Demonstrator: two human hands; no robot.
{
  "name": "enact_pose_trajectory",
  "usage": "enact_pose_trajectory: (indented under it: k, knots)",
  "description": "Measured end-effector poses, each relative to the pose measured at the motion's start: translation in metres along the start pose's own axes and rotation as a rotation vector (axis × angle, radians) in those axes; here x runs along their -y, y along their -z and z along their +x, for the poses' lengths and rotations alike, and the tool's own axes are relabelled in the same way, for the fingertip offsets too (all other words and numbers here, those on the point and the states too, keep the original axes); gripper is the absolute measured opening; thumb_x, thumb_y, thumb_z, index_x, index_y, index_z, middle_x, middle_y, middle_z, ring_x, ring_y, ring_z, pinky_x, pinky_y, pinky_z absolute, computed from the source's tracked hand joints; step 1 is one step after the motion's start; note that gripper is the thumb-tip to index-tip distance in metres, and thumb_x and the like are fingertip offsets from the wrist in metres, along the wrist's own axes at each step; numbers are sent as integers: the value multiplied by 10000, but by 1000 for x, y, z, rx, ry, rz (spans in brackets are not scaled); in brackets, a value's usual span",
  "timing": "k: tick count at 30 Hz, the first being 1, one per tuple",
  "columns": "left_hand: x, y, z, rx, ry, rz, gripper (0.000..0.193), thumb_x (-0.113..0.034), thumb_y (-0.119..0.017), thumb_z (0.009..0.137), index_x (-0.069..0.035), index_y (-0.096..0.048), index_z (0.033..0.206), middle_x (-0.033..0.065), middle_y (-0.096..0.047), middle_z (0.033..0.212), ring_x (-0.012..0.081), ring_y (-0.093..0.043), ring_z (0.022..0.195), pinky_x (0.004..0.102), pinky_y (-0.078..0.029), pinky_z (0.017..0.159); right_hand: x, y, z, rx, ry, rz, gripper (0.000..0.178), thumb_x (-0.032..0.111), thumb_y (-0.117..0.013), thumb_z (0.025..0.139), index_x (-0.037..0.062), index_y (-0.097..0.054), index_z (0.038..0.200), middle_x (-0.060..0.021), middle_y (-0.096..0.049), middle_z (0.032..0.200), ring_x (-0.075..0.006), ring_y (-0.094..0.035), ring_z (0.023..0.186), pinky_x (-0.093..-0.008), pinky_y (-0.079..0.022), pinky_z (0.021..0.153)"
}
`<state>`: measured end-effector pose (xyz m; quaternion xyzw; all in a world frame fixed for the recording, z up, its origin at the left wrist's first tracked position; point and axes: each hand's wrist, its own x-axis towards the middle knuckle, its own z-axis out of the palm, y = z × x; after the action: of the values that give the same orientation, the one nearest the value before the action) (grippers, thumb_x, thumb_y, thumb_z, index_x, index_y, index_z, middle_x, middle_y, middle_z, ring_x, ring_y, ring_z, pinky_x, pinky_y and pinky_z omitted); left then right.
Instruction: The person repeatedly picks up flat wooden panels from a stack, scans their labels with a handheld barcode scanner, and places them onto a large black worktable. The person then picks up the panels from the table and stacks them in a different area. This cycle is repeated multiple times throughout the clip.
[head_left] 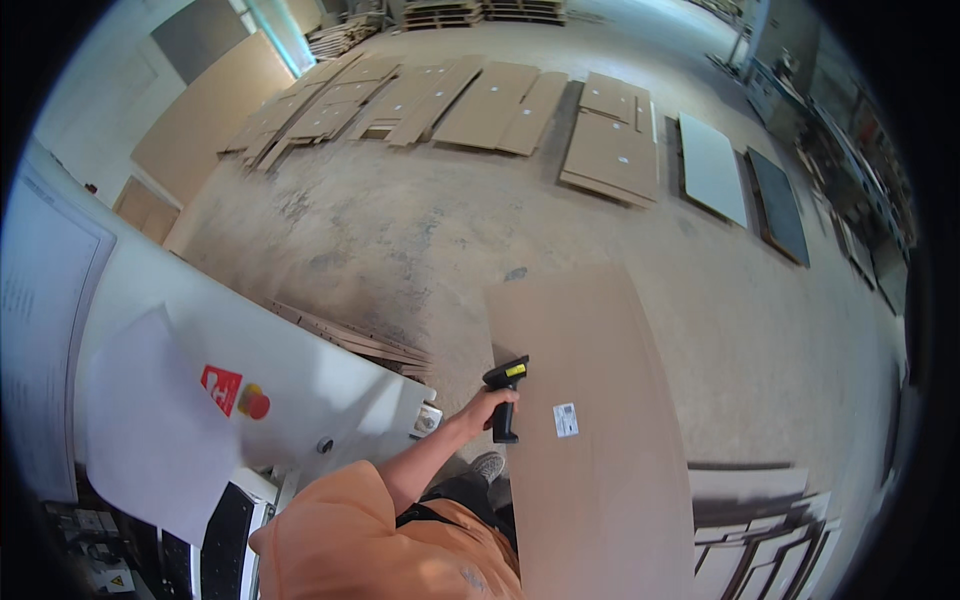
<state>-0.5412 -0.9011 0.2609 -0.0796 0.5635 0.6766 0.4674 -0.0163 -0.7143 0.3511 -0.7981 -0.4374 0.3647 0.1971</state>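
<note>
Scanner (505, 415) clasped in left fingers (505, 396), near label (566, 420) on board (600, 510)

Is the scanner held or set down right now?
Held: the left hand wraps around the scanner at its grip.

Wide concrete floor (350, 240), grey-beige, dusty, scuffed with dark patches. White wall (110, 90) beyond floor's left edge; large tan panel (220, 95) and grey panel (200, 40) against it. Wooden pallets (440, 14) stacked at floor's far edge. Row of low brown board stacks (490, 105) across far part, then whitish panel (712, 165) and dark panel (778, 205) toward right edge. Machinery (825, 130) along right edge, dim. White machine housing (300, 360) at floor's near left corner, red button (259, 406) on it. Cool light, uneven.
</note>
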Motion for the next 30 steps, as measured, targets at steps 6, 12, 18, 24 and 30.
enact_pose_trajectory:
  k: [6, 12, 18, 24, 30]
  knots:
    - [-130, 65, 66, -162, -170, -116, 303, -378, -716, 789, -82, -650, 793, 16, -597, 664, 109, -514, 500, 281, -384, 422, 221, -153, 3, 96, 208, -33, 363, 336, -635, 965, -14, -672, 1050, -93, -626, 921, -159, -552, 759, -397, -473, 607]
    - [-244, 128, 162, -454, -355, -398, 309, -407, -697, 809, -99, -663, 806, -11, -632, 684, 84, -577, 520, 259, -385, 408, 421, -372, 30, 152, 442, -230, 308, 282, -592, 1022, 17, -609, 1178, -125, -606, 1066, -166, -589, 887, -458, -516, 738]
    - [-299, 250, 168, -676, -344, -546, 271, -389, -706, 823, -124, -652, 803, -1, -610, 712, 104, -568, 594, 281, -453, 526, 566, -587, -27, 581, 883, -211, 654, 434, -743, 879, -146, -599, 1145, -187, -675, 1062, -245, -626, 966, -387, -514, 853]
    - [-372, 377, 179, -1037, -589, -559, 356, -434, -625, 838, -90, -629, 746, -29, -481, 537, 80, -386, 375, 248, -269, 344, 664, -800, -209, 899, 1070, -258, 615, 390, -747, 854, -157, -627, 1109, -215, -698, 1061, -269, -645, 991, -395, -494, 904]
    - [-464, 543, 193, -1094, -495, -715, 354, -433, -630, 848, -103, -611, 724, -29, -484, 554, 86, -416, 395, 240, -294, 354, 724, -960, -403, 1042, 1078, -350, 555, 350, -739, 862, -115, -649, 1151, -165, -713, 1074, -235, -656, 982, -381, -502, 905]
